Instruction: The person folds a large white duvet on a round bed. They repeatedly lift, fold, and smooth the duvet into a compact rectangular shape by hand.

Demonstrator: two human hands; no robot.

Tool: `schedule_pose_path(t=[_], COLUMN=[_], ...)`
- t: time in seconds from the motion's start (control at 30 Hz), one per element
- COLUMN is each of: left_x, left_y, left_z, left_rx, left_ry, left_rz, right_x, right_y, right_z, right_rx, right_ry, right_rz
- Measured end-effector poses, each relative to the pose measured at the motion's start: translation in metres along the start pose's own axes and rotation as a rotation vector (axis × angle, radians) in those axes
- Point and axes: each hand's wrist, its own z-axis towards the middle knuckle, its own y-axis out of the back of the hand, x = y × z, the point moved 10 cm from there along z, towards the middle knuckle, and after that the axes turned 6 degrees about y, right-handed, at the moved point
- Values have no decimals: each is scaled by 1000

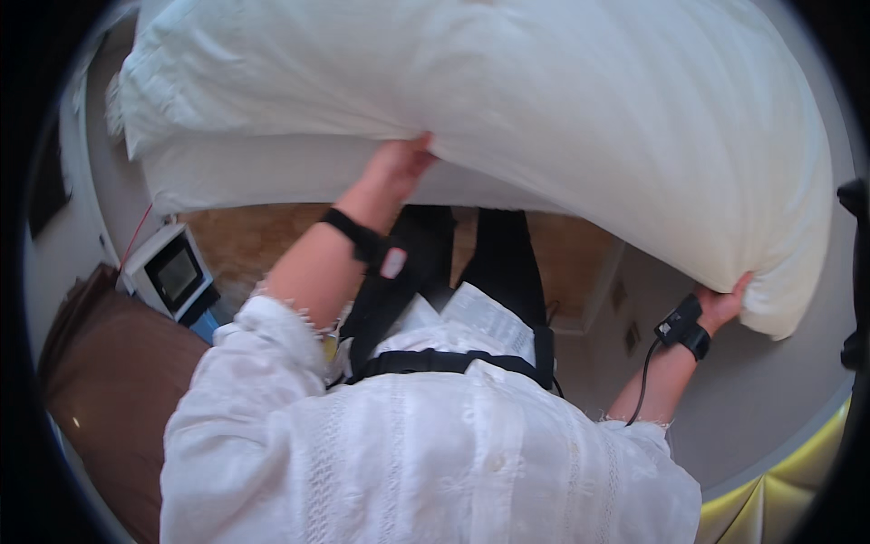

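Fingers of the left hand [401, 165] and right hand [722, 309] pinch the near edge of white bedding [507, 100] ahead of the white shirt [435, 453]; it looks soft, light and saggy, probably best held wide apart along that edge

A bedroom, by the white bedding [507, 100] (and yellow padded panel [784, 485]).

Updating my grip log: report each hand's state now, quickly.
Left hand: closed, holding the near edge of the white quilt.
Right hand: closed, holding the same quilt near its right-hand corner.
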Motion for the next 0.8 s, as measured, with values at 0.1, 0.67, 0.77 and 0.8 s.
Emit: schedule_pose_path(t=[0.1,0.67,0.77,0.8], left_x=[19,-133,-188,-204], left_y=[14,186,212,215], left_z=[19,65,58,53], left_rx=[-76,-111,-136,-149], left_ry=[-7,-254,-307,-326], left_rz=[5,-767,-756,-740], right_x=[-120,-141,-133,-136], right_y=[68,-133,-251,-284], right_z=[31,-16,-81,-102], right_rx=[-194,257,628,756], right_ry=[-285,280,761,824], right_rz=[-456,-1059,-1326,-1298])
